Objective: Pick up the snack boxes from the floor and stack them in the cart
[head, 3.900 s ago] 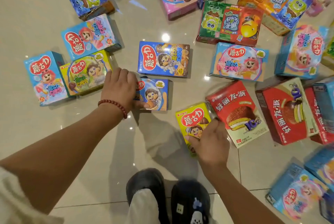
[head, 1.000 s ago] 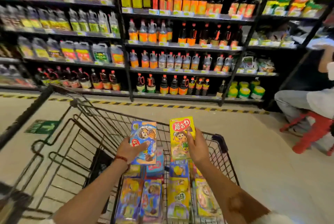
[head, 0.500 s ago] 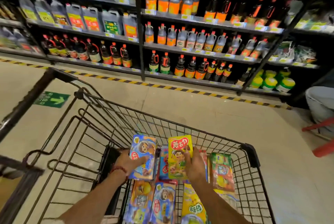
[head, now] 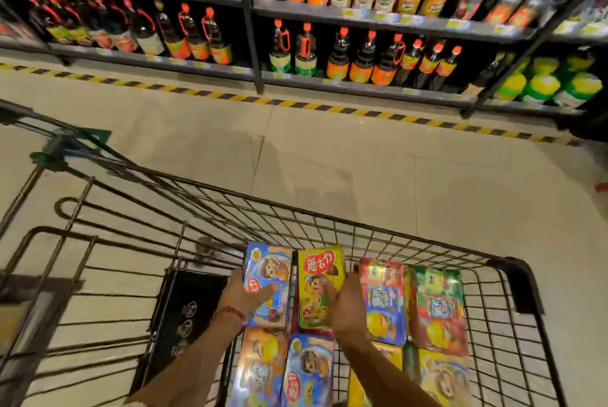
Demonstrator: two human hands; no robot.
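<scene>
Wire cart (head: 513,278) fills the lower view, its basket floor lined with snack boxes lying flat; a red-and-blue box (head: 383,301) and a green-and-red box (head: 436,308) lie just right of the hands. Dark shelves (head: 378,17) of sauce bottles (head: 339,56) stand beyond a yellow-black floor stripe (head: 329,109). Left hand (head: 241,296), red bead bracelet at wrist, grips the blue box (head: 268,278); right hand (head: 345,306) grips the yellow box (head: 317,285). Both boxes side by side, low inside the cart over the packed layer. Half a second ago the boxes were higher above the stack; view now tilted further down, frame blurred.
</scene>
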